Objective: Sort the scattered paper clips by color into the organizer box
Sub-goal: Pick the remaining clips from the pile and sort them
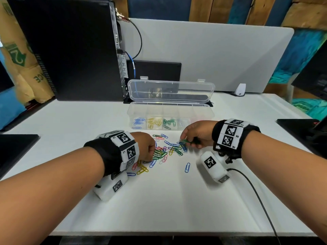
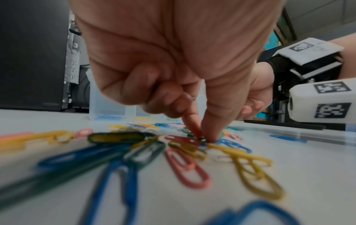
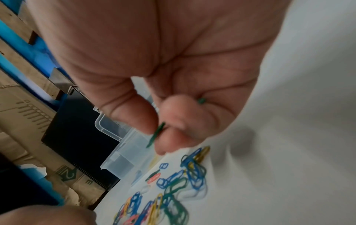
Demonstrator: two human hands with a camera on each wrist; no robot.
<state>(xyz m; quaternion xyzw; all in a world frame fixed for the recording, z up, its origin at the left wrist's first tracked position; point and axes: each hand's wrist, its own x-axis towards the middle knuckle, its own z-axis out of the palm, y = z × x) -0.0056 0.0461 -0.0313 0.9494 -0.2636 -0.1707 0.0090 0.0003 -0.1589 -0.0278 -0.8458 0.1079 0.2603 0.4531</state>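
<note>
Green paper clip sits pinched between thumb and fingertips of the right hand, raised just above the far right side of the scattered paper clips at mid worktop. The left hand pinches thumb and forefinger down onto a dark clip in the pile's left side. Beyond the pile stands the clear organizer box, lid open, with blue, yellow and green clips in separate compartments. A black computer tower occupies the far left corner.

left hand | pinching dark clip (pile blurred)
</note>
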